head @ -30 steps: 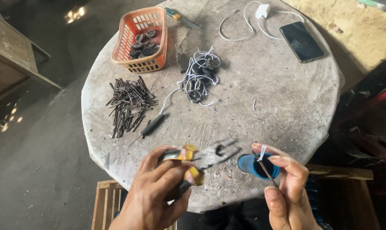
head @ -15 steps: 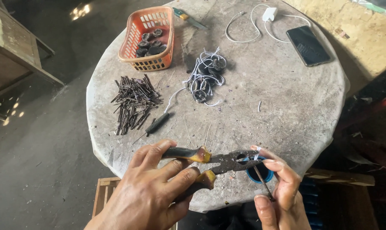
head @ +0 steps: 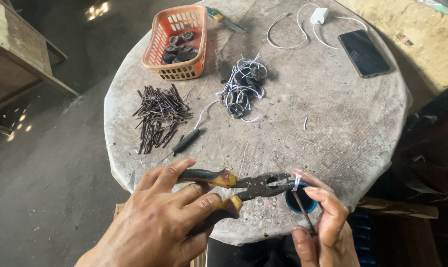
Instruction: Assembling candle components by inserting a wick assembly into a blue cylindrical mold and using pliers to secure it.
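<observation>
— Pliers (head: pixel 243 185) in the left hand (head: pixel 159 217), fingers wrapped round both orange-tipped handles, squeezing them close.

— And the right hand (head: pixel 322 232)?

— Pinching a thin dark rod (head: pixel 301 207) between thumb and forefinger, upright, with a white wire end (head: pixel 296 182) at its top.

— Touching the pliers?

— Looks so: nose closed right at the wire end, just above the fingertips. Cannot tell whether biting the wire or only against it.

— Step in hand, then?

— Probably gripping or twisting the wire at the rod's tip. Calls for a steady pinch on the rod and firm pressure on the handles.

— Round about?

— Blue round cup (head: pixel 294 203) directly behind the rod, at the near edge of the round table (head: pixel 332 123). Farther out, a pile of dark rods (head: pixel 157 116), a cluster of wired black pieces (head: pixel 243 86), then an orange basket (head: pixel 177 42), a phone (head: pixel 363 53) and a white charger cable (head: pixel 293 29).
</observation>
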